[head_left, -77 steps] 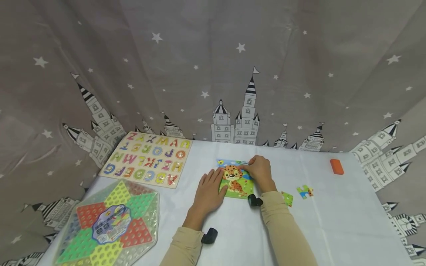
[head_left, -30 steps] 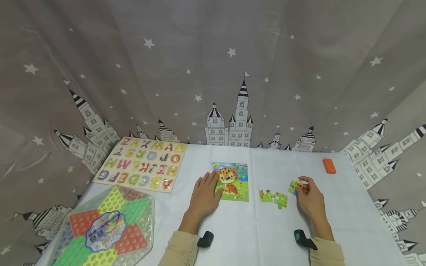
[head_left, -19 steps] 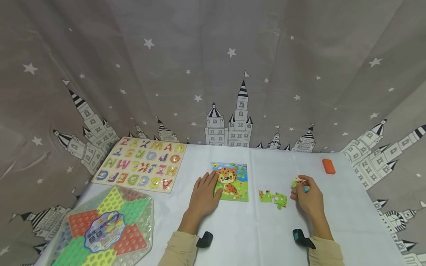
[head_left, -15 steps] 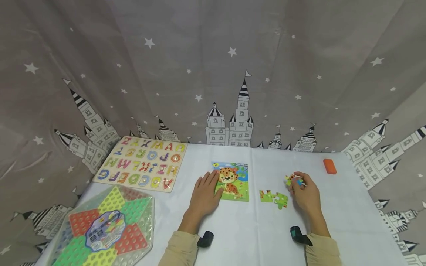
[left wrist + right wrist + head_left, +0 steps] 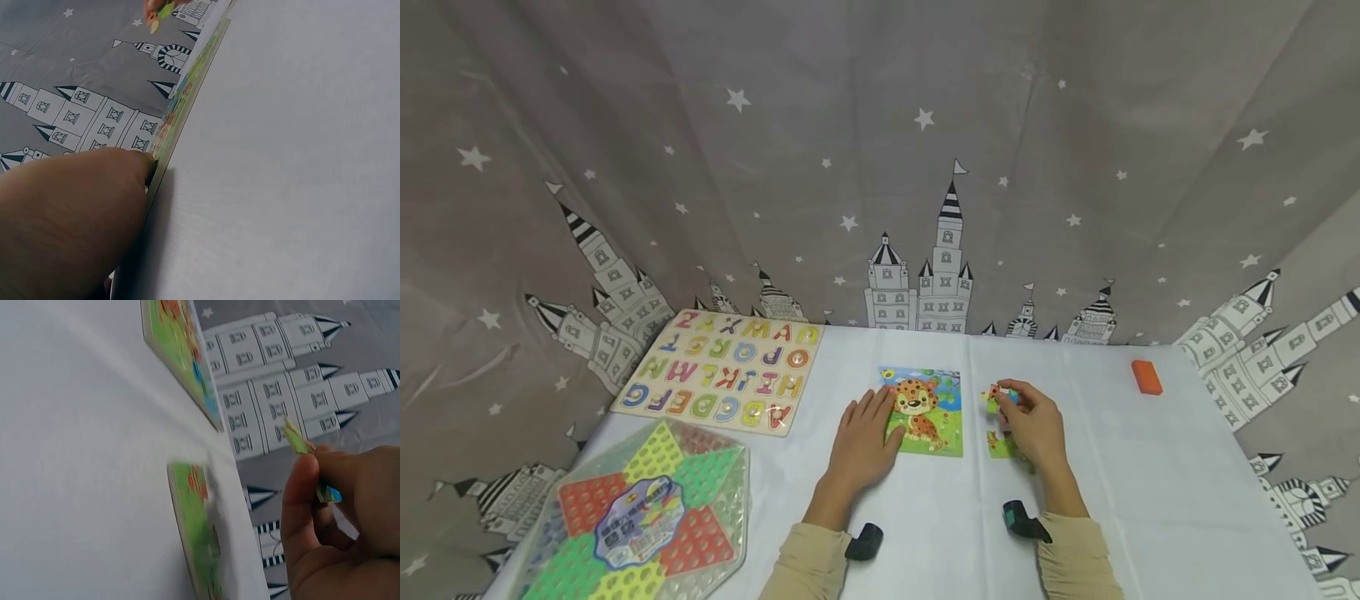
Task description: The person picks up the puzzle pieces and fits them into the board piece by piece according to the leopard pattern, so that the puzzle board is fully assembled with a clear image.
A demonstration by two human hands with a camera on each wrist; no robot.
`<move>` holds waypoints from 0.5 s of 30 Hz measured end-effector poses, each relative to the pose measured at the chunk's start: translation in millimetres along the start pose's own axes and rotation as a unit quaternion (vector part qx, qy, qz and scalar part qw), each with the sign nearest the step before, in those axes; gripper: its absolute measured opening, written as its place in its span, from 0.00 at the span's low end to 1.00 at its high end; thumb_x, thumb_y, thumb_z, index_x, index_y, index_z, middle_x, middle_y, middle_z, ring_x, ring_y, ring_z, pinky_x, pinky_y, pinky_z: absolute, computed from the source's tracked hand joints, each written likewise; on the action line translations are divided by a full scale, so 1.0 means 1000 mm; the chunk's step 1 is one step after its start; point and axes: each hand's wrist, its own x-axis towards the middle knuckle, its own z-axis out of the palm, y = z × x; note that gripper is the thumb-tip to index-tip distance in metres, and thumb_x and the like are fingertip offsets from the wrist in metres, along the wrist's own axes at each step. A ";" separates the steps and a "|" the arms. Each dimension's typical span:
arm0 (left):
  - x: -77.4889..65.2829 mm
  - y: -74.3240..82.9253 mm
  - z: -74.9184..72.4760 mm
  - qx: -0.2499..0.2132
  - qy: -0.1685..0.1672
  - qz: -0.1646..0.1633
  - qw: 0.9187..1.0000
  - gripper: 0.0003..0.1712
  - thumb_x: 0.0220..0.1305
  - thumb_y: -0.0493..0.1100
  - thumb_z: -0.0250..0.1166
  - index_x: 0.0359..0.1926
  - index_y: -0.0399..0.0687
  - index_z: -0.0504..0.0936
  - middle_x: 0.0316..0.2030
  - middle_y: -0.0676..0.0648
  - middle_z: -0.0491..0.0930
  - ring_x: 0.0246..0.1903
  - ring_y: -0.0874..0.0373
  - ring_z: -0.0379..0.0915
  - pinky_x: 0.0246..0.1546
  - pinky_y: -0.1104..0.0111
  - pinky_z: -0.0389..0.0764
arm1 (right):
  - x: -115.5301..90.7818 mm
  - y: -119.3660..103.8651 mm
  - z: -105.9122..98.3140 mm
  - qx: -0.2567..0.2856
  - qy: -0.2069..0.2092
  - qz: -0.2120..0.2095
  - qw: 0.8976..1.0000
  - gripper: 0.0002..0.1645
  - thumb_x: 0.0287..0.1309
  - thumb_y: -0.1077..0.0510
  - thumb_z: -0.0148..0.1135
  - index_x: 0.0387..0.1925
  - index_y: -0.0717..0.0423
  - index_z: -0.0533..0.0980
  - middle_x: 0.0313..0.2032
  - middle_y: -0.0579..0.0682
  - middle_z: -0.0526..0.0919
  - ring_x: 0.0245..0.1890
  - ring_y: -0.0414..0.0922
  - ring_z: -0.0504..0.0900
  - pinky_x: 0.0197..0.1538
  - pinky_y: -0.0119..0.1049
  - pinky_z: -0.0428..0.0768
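A square leopard picture puzzle (image 5: 936, 421) lies mid-table. My left hand (image 5: 861, 442) rests on its left edge with fingers extended; in the left wrist view the thumb (image 5: 134, 165) is at the puzzle's edge. To the right, my right hand (image 5: 1036, 427) pinches a small jigsaw piece (image 5: 992, 398) between thumb and fingers, raised above the table. The right wrist view shows that held piece (image 5: 297, 439), green with some blue, tilted in the fingertips. Green jigsaw pieces (image 5: 998, 445) lie just below the right hand, partly hidden by it.
A wooden alphabet board (image 5: 718, 371) lies at the back left. In front of it is a hexagonal star-patterned game board (image 5: 647, 517) in clear wrap. An orange block (image 5: 1147, 377) sits at the back right. A grey castle-print curtain (image 5: 880, 167) hangs behind the white table.
After leaving the puzzle, my right hand picked up the jigsaw piece at the right, turned it, and carried it left toward the puzzle. My left hand has stayed on the puzzle.
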 end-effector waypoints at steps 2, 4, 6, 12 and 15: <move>0.000 0.000 0.001 -0.001 0.001 -0.001 1.000 0.37 0.76 0.57 0.53 0.79 0.48 0.60 0.79 0.46 0.58 0.79 0.44 0.51 0.80 0.47 0.51 | -0.001 -0.005 0.008 -0.002 -0.006 0.000 1.000 0.19 0.72 0.50 0.60 0.60 0.47 0.80 0.32 0.51 0.84 0.26 0.42 0.78 0.25 0.28 0.70; 0.000 0.001 0.001 -0.002 0.000 -0.002 1.000 0.37 0.76 0.57 0.53 0.79 0.49 0.59 0.79 0.46 0.58 0.80 0.44 0.50 0.80 0.48 0.50 | -0.001 -0.008 0.016 -0.013 -0.014 -0.006 1.000 0.19 0.72 0.51 0.60 0.61 0.47 0.80 0.33 0.51 0.84 0.27 0.41 0.77 0.27 0.29 0.70; 0.000 0.001 0.002 -0.004 0.000 -0.002 1.000 0.37 0.76 0.57 0.52 0.79 0.49 0.59 0.79 0.47 0.58 0.80 0.44 0.50 0.80 0.48 0.50 | -0.001 -0.011 0.023 -0.028 -0.016 -0.022 0.999 0.19 0.70 0.52 0.62 0.60 0.48 0.81 0.35 0.51 0.84 0.29 0.41 0.79 0.31 0.30 0.72; 0.001 0.000 0.003 0.000 0.002 -0.002 1.000 0.37 0.76 0.57 0.52 0.79 0.49 0.59 0.79 0.47 0.58 0.79 0.44 0.50 0.80 0.47 0.50 | 0.000 -0.017 0.041 -0.053 -0.020 -0.040 0.998 0.20 0.62 0.49 0.70 0.54 0.50 0.85 0.36 0.53 0.87 0.32 0.43 0.81 0.34 0.33 0.75; 0.001 0.000 0.002 -0.002 0.002 -0.002 1.000 0.37 0.76 0.57 0.52 0.79 0.49 0.60 0.79 0.47 0.58 0.79 0.45 0.50 0.80 0.48 0.50 | 0.001 -0.019 0.051 -0.052 -0.030 -0.036 0.998 0.21 0.61 0.48 0.72 0.54 0.50 0.86 0.36 0.52 0.88 0.32 0.44 0.81 0.34 0.33 0.75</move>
